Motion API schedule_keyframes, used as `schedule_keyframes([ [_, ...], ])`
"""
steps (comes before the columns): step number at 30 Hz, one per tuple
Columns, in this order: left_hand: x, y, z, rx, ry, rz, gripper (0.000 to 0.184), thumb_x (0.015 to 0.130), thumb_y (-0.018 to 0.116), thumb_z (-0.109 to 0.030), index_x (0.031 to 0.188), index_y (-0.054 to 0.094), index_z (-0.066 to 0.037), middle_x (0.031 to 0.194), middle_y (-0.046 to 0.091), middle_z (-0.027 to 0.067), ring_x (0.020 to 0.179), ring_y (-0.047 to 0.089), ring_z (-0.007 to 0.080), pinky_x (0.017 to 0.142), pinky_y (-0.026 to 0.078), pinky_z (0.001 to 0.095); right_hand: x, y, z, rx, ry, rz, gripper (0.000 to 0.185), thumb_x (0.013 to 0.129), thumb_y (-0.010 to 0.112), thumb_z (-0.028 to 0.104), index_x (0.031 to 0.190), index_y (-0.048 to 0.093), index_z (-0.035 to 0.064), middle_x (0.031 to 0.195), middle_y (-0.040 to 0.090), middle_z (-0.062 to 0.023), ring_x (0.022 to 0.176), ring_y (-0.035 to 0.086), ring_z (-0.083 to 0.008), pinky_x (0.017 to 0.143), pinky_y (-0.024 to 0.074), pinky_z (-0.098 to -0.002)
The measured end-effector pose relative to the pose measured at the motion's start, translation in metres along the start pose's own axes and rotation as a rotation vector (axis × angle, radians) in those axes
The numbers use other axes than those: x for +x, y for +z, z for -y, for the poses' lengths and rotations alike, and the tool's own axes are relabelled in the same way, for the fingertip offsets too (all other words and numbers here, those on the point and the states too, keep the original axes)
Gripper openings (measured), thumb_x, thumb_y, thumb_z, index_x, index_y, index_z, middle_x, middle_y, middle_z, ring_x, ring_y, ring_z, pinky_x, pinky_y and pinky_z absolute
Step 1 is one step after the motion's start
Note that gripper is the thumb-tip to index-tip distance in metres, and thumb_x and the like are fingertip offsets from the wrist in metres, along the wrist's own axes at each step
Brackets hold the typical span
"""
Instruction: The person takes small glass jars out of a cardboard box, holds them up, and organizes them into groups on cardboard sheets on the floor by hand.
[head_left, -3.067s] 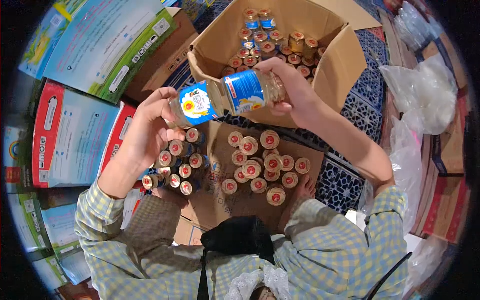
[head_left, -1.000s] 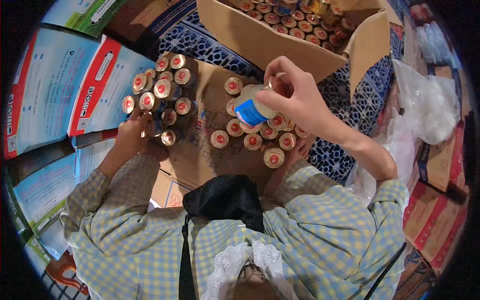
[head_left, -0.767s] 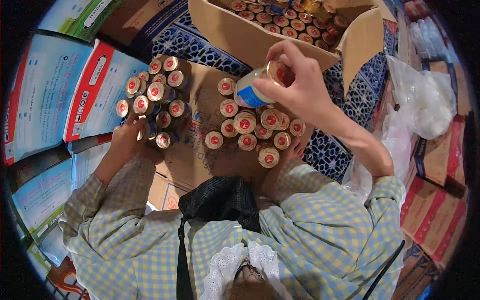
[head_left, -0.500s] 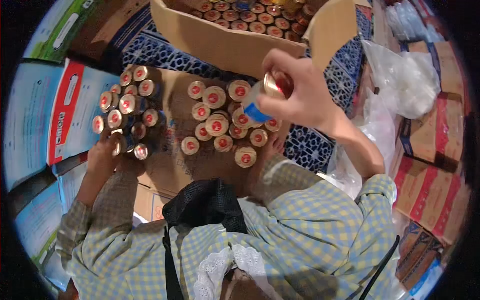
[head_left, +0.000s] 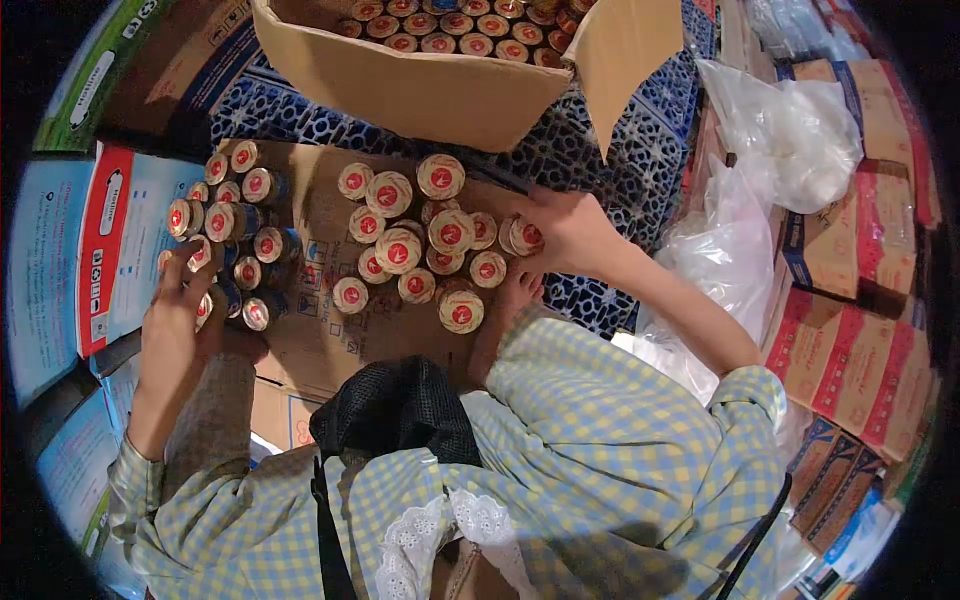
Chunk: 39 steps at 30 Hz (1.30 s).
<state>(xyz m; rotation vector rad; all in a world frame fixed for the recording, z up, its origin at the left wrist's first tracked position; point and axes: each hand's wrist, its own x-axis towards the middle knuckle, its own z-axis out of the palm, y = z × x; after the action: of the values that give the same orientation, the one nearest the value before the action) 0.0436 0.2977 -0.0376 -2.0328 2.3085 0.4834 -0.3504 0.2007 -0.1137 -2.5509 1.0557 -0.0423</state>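
Observation:
Small jars with gold lids and red emblems stand in two clusters on a flat cardboard sheet [head_left: 310, 205]. At the right edge of the middle cluster [head_left: 451, 232], my right hand [head_left: 572, 236] has its fingers closed around a gold-lidded jar [head_left: 526, 237], beside its neighbours. On the other side, my left hand [head_left: 172, 318] reaches into the left cluster, its fingers curled over a jar [head_left: 200, 253] whose body is mostly hidden. Blue labels show on some jars of this cluster, such as the one with a tilted-looking lid [head_left: 257, 314].
An open carton [head_left: 420, 90] packed with more gold-lidded jars stands ahead, one flap [head_left: 630, 70] hanging out. Blue and red printed boxes [head_left: 140, 240] line the left. Clear plastic bags [head_left: 720, 250] and stacked brown cartons [head_left: 850, 360] are on the right. Patterned blue flooring [head_left: 640, 150] shows between.
My right hand has lowered the jar from above the middle cluster to its right edge. The left hand has shifted its fingers forward among the left jars. The view has moved slightly.

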Motion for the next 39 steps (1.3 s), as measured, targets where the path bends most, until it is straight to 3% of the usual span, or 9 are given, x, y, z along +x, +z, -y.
schedule_keyframes([
  [15,0.026,-0.029,-0.036,-0.084,0.09,-0.013,0.033,0.07,0.058,0.003,0.103,0.053,-0.001,0.119,0.045,0.0173,0.106,0.048,0.037,0.087,0.042,0.0379,-0.003,0.017,-0.006,0.07,-0.063,-0.157,0.059,0.053,0.072,0.036,0.101,0.055,0.0052,0.092,0.057,-0.0188,0.075,0.059,-0.032,0.063,0.0484,-0.0386],
  [17,0.04,-0.044,-0.046,-0.114,0.112,-0.045,0.031,0.071,0.058,0.003,0.101,0.053,-0.001,0.117,0.046,0.0173,0.105,0.049,0.0371,0.087,0.042,0.0373,0.003,-0.001,0.0,-0.079,-0.01,0.219,0.06,0.056,0.071,0.038,0.103,0.052,0.0052,0.096,0.056,-0.0196,0.078,0.059,-0.0325,0.065,0.0479,-0.0394],
  [18,0.049,-0.052,-0.051,-0.097,0.18,-0.111,0.03,0.071,0.058,0.003,0.1,0.054,0.0,0.116,0.047,0.0172,0.104,0.049,0.0364,0.086,0.042,0.0364,0.008,-0.031,0.011,-0.218,0.07,0.65,0.061,0.059,0.071,0.04,0.104,0.05,0.0053,0.099,0.056,-0.0199,0.08,0.059,-0.033,0.066,0.0475,-0.0401],
  [20,0.069,-0.07,-0.058,-0.061,0.311,-0.226,0.027,0.071,0.058,0.003,0.098,0.054,0.0,0.114,0.047,0.0169,0.101,0.051,0.035,0.084,0.043,0.0346,0.004,-0.074,0.028,-0.048,-0.026,0.258,0.059,0.062,0.07,0.044,0.103,0.05,0.0056,0.085,0.057,-0.0156,0.073,0.058,-0.0325,0.061,0.0467,-0.0394],
  [24,0.135,-0.086,-0.064,-0.067,0.484,-0.416,0.025,0.071,0.058,0.002,0.096,0.054,0.002,0.106,0.051,0.0161,0.095,0.054,0.0296,0.077,0.044,0.0306,0.041,-0.155,0.026,0.222,-0.184,0.087,0.05,0.069,0.068,0.041,0.098,0.054,0.0025,0.066,0.057,-0.012,0.06,0.058,-0.0246,0.052,0.044,-0.0332],
  [26,0.182,-0.087,-0.07,-0.097,0.514,-0.463,0.025,0.072,0.058,0.001,0.097,0.054,0.002,0.098,0.054,0.0157,0.088,0.057,0.0264,0.072,0.045,0.0291,0.07,-0.173,0.01,0.214,-0.033,-0.049,0.046,0.072,0.064,0.043,0.093,0.058,0.0024,0.071,0.061,-0.0158,0.066,0.06,-0.0294,0.058,0.0477,-0.0385],
  [29,0.257,-0.075,-0.073,-0.074,0.515,-0.449,0.027,0.073,0.057,-0.002,0.099,0.056,0.0,0.092,0.057,0.0161,0.078,0.058,0.0272,0.069,0.047,0.0301,0.134,-0.173,-0.057,-0.005,0.121,-0.291,0.048,0.072,0.066,0.039,0.102,0.056,0.002,0.072,0.06,-0.0131,0.064,0.06,-0.023,0.055,0.0468,-0.0319],
  [33,0.348,-0.044,-0.09,0.078,0.467,-0.395,0.035,0.069,0.062,-0.007,0.103,0.057,-0.002,0.095,0.057,0.019,0.085,0.057,0.0346,0.075,0.046,0.0375,0.205,-0.161,-0.149,-0.262,0.359,-0.304,0.04,0.07,0.066,0.034,0.098,0.061,0.005,0.075,0.063,-0.0142,0.066,0.063,-0.0233,0.056,0.0489,-0.0341],
  [39,0.423,0.005,-0.108,0.198,0.467,-0.196,0.047,0.071,0.063,-0.015,0.114,0.049,-0.006,0.093,0.058,0.0206,0.089,0.055,0.036,0.075,0.046,0.0393,0.253,-0.134,-0.199,-0.21,0.776,0.402,0.037,0.072,0.062,0.03,0.106,0.061,0.0142,0.104,0.061,-0.0058,0.091,0.06,-0.0191,0.078,0.047,-0.0309],
])
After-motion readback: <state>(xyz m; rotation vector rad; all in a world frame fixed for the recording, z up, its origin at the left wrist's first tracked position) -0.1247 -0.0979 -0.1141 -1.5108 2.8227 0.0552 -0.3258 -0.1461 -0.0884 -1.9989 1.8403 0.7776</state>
